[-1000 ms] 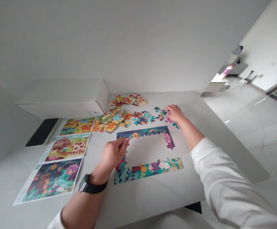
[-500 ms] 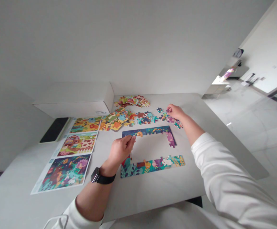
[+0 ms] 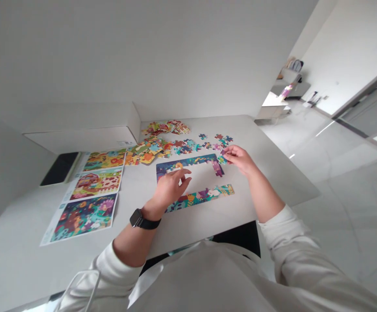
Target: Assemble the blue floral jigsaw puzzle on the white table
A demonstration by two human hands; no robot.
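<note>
A partly assembled jigsaw puzzle (image 3: 204,195) lies on the table, its top, right and bottom borders showing around a bare middle. My left hand (image 3: 170,188) hovers over its left side, thumb and fingers apart with nothing between them, and hides part of that border. Just beyond the upper right corner, my right hand (image 3: 242,160) pinches a small purple puzzle piece (image 3: 222,152) between thumb and fingertips. Other loose pieces lie under and around those fingers. A few dark-blue and brown pieces (image 3: 223,139) are scattered behind them.
Piles of yellow-green pieces (image 3: 149,149) and red-yellow pieces (image 3: 167,127) lie toward the wall. At left are a sheet with three printed pictures (image 3: 84,212), a dark phone (image 3: 60,168) and a white box (image 3: 84,138). The table's right edge borders open floor.
My left hand has gone from a pinch to spread fingers. The right hand has come nearer the puzzle's upper right corner, and loose pieces there lie differently. The whole view has shifted.
</note>
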